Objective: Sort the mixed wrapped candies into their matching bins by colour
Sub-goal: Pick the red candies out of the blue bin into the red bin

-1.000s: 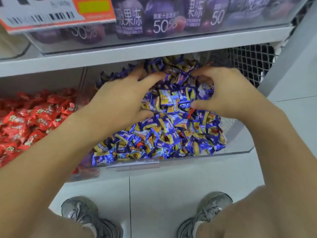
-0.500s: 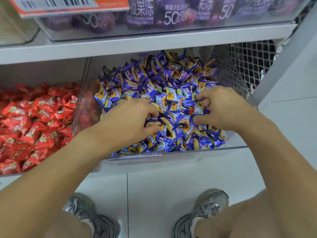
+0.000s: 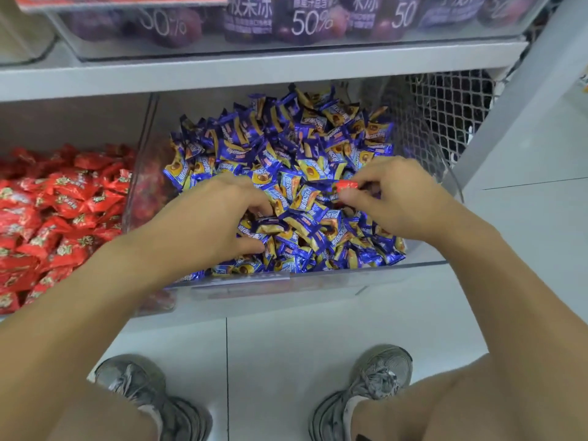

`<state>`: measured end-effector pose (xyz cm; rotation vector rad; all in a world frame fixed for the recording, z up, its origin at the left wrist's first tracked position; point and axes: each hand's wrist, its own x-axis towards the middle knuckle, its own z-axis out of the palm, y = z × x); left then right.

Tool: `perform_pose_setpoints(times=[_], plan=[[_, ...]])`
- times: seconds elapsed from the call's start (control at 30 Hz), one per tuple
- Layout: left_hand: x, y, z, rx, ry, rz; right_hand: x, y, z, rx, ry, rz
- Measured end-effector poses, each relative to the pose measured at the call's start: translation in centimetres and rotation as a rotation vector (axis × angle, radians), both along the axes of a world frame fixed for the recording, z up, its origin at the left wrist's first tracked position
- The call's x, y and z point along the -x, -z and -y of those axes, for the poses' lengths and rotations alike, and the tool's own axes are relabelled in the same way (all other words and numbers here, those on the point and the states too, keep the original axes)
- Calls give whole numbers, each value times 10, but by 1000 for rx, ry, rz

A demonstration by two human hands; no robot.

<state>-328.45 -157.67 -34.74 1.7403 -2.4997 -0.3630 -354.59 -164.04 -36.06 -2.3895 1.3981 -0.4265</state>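
A clear plastic bin (image 3: 318,276) on the lower shelf is heaped with blue-and-gold wrapped candies (image 3: 286,144). To its left lies a pile of red wrapped candies (image 3: 57,205) in the neighbouring bin. My right hand (image 3: 397,195) pinches a single red candy (image 3: 346,186) between thumb and fingertips, just above the blue heap. My left hand (image 3: 210,224) is sunk into the front left of the blue pile, fingers curled among the wrappers; whether it holds one is hidden.
A white shelf board (image 3: 254,70) runs above the bins, with purple jelly packs (image 3: 302,17) on it. A wire mesh panel (image 3: 445,116) stands at the right. My two grey shoes (image 3: 366,389) stand on white floor tiles below.
Both hands drew back from the rear of the blue pile toward its front. My right hand has lifted a red candy out of the blue ones.
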Motion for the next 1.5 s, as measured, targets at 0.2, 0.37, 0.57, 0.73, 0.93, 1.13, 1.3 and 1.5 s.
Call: perform_pose_setpoints(times=[0.2,0.37,0.57,0.73,0.93,1.13,1.3,1.5], plan=[[-2,-1,-2,-65,44,-90,2,-14,-16,-85,20,228],[-3,9,4,-197,90,28,2,-12,-20,-62,86,149],[-4,10,10,-164,127,163,-7,-25,-26,-6,67,255],[-1,13,11,-146,126,181,-33,-18,-36,-254,-58,402],[1,23,10,-85,154,278,-73,7,-36,-163,-285,-36],[-9,23,8,-85,150,175,-74,5,-30,-97,-273,-309],[-13,11,-1,-49,40,-71,-59,-1,-22,-146,-231,-252],[-16,-8,-5,-211,-96,-317,-30,-8,-14,-173,-186,-282]])
